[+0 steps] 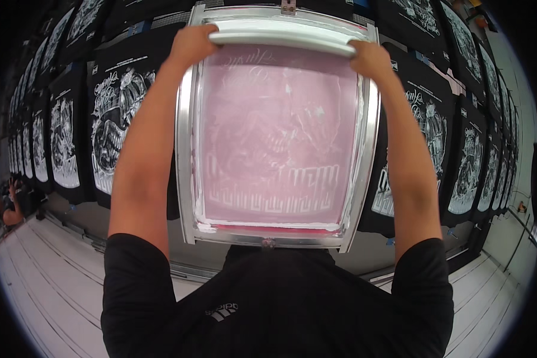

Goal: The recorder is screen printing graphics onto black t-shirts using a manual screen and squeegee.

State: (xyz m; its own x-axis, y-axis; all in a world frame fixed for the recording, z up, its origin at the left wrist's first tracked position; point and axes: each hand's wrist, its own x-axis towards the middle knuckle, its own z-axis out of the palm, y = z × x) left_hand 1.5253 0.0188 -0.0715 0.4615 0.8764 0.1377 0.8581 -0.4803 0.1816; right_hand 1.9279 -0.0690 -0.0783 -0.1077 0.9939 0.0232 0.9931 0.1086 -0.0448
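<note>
A screen-printing screen [256, 125] fills the centre, with a metal frame, pink mesh and a faint pale stencil of figures and patterned bands. Near its far edge, my left hand [194, 42] and my right hand [367, 56] are closed on the two ends of a long pale squeegee [280, 42], which lies crosswise over the screen. White ink [289, 28] shows along the far inner edge, and smears of it run down the inner sides of the frame.
Rows of black shirts with white prints extend to the left [116, 110] and right [468, 158]. Another person [9, 209] is at the far left. Metal rails run along the near side, above a pale floor [48, 274]. A white wall [516, 119] stands at the right.
</note>
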